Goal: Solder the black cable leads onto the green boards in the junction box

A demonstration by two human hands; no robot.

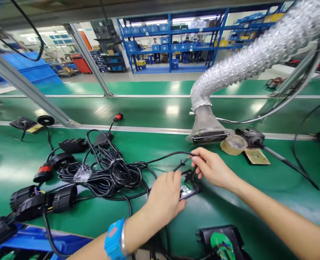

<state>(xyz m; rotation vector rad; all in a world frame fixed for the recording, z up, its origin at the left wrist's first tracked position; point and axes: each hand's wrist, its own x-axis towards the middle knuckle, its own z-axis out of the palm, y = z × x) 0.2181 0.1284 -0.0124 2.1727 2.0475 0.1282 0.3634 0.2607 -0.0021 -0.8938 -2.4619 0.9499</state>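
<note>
My left hand [165, 191], with a blue band and a bracelet on its wrist, is closed on the near side of a small black housing with a circuit board [188, 188] in it. Part of the housing is hidden behind the fingers. Just above its far end, my right hand [210, 167] pinches a black cable [173, 155] between thumb and fingers. That cable runs left toward a tangled bundle of black cable [102, 177]. A second thin lead with a strain relief [182, 162] passes between my hands.
A fume duct with a clear hood [207, 126] hangs beyond my right hand, near a tape roll [233, 144] and a soldering-iron sponge [256, 157]. Black round connectors [65, 198] lie left. Another open housing with a green board [222, 245] sits at the near edge.
</note>
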